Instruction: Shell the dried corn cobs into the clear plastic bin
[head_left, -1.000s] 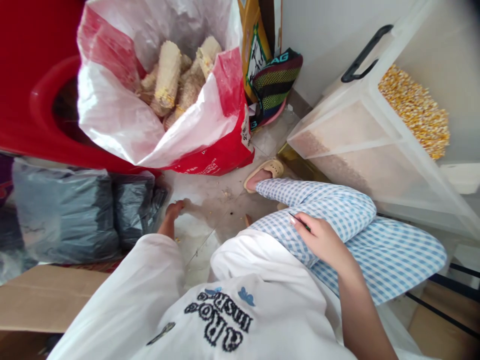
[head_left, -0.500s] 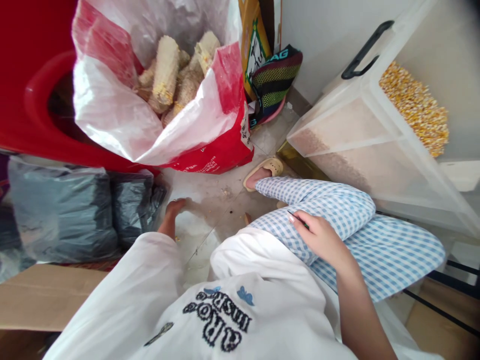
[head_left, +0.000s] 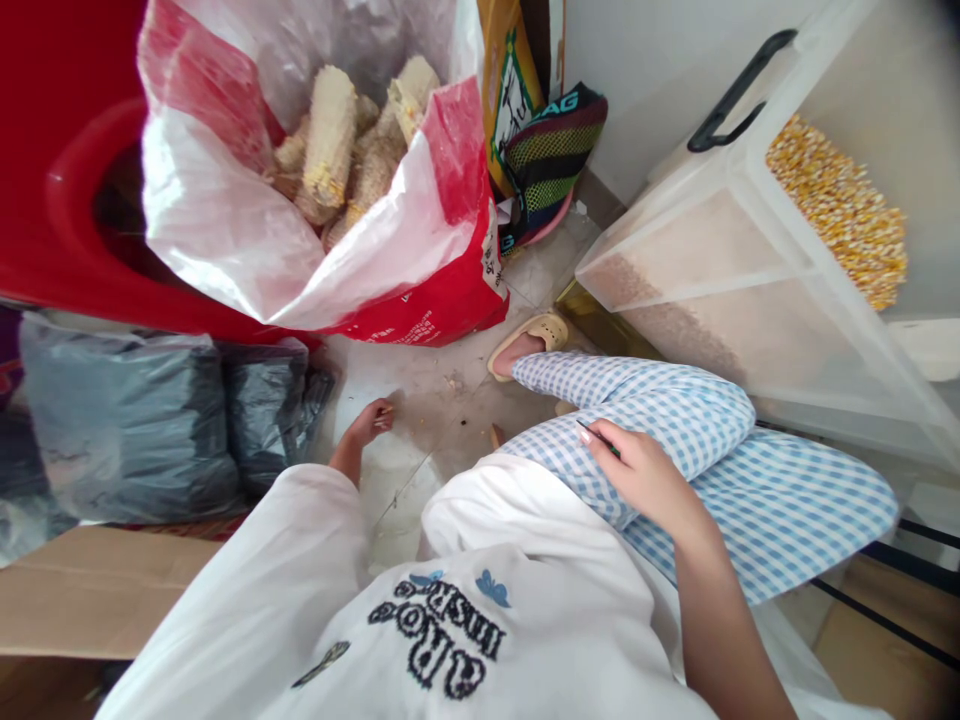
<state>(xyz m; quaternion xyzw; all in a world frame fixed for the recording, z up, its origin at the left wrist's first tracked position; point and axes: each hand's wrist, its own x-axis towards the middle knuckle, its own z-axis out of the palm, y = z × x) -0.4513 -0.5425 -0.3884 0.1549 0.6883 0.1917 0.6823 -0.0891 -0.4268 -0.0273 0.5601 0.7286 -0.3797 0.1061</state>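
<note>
My left hand [head_left: 371, 422] is low over the floor beside the red and white sack [head_left: 420, 320]. Its fingers are curled in. A tiny yellowish speck shows at the fingertips, too small to name. My right hand [head_left: 637, 465] rests on my thigh, on the blue checked trousers [head_left: 675, 390]. Its fingers close round a thin dark pointed tool [head_left: 598, 438], most of which the hand hides. Several bare corncobs [head_left: 330, 135] lie in the open sack. Loose corn kernels [head_left: 836, 210] are heaped in the clear plastic bin [head_left: 660, 270] to the right.
A red plastic tub [head_left: 45, 250] stands behind the sack at the left. Grey plastic-wrapped bundles [head_left: 127, 420] and a cardboard box flap [head_left: 97, 590] lie nearer on that side. A mesh bag [head_left: 555, 150] leans by the wall. Small crumbs dot the tiled floor [head_left: 420, 470].
My left hand has come up and to the right a little, and its curled fingers now show more. The right hand stays on the thigh with the dark tool.
</note>
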